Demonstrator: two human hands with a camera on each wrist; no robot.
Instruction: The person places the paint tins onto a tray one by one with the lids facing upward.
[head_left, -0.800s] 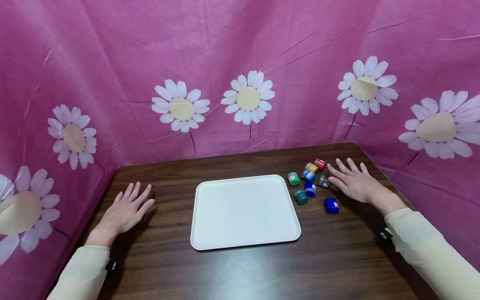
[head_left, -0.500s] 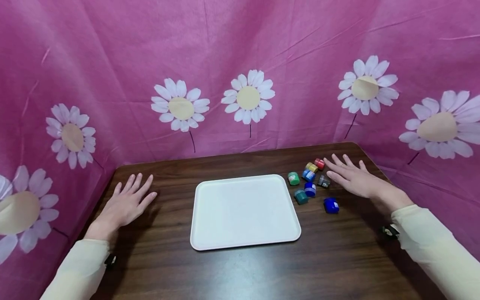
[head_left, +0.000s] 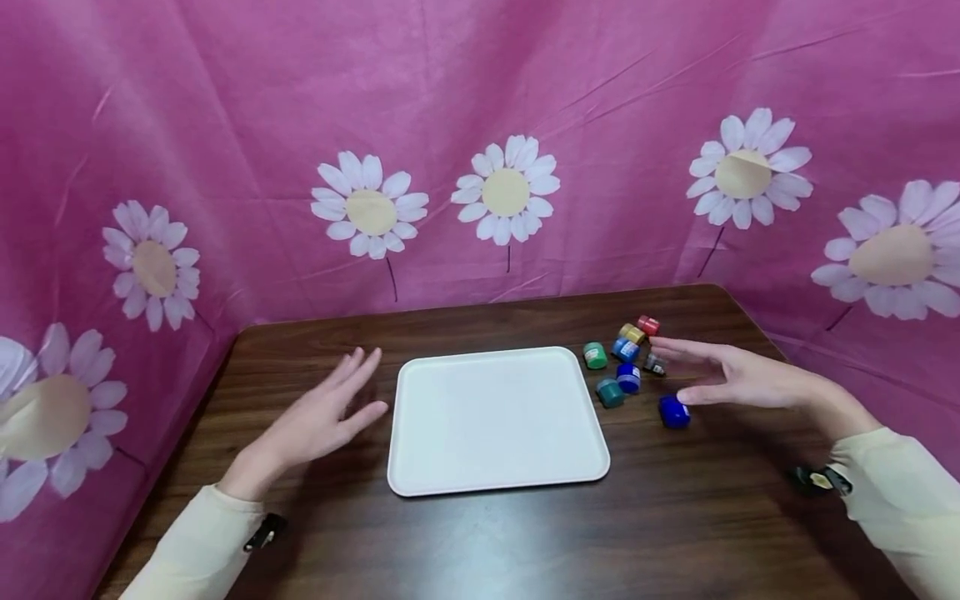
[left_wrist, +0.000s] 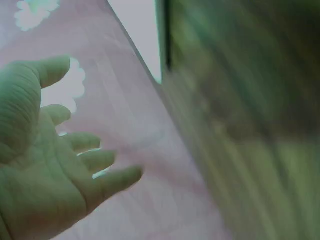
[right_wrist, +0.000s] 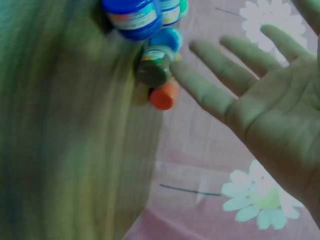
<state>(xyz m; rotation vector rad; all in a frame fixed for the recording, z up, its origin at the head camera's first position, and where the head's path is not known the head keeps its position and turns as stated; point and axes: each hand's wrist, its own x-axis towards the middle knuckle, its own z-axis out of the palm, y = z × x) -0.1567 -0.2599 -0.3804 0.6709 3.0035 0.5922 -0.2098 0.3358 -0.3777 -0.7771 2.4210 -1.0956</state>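
Note:
My left hand [head_left: 315, 421] hovers over the table just left of the white tray [head_left: 498, 421], fingers extended and holding nothing. In the left wrist view the palm and loosely spread fingers show. My right hand [head_left: 742, 379] reaches over the small paint jars at the right, its thumb and fingers spread apart. Its thumb tip overlaps the nearest blue jar [head_left: 674, 413]; whether it touches cannot be told. The fingertips partly cover a dark grey jar [head_left: 655, 365]. Close by lie a red jar [head_left: 648, 325], yellow jar [head_left: 632, 334], light blue jar [head_left: 626, 349] and dark blue jar [head_left: 628, 378].
A green jar [head_left: 596, 356] and a teal jar [head_left: 611, 392] lie beside the tray's right edge. Everything stands on a dark wood table [head_left: 480, 542]. A pink cloth [head_left: 600, 83] with white daisies hangs behind and at both sides.
My left hand has moved right toward the tray. My right hand has turned from palm-down to thumb and fingers apart, and come lower toward the nearest blue jar. The jars and tray stay put.

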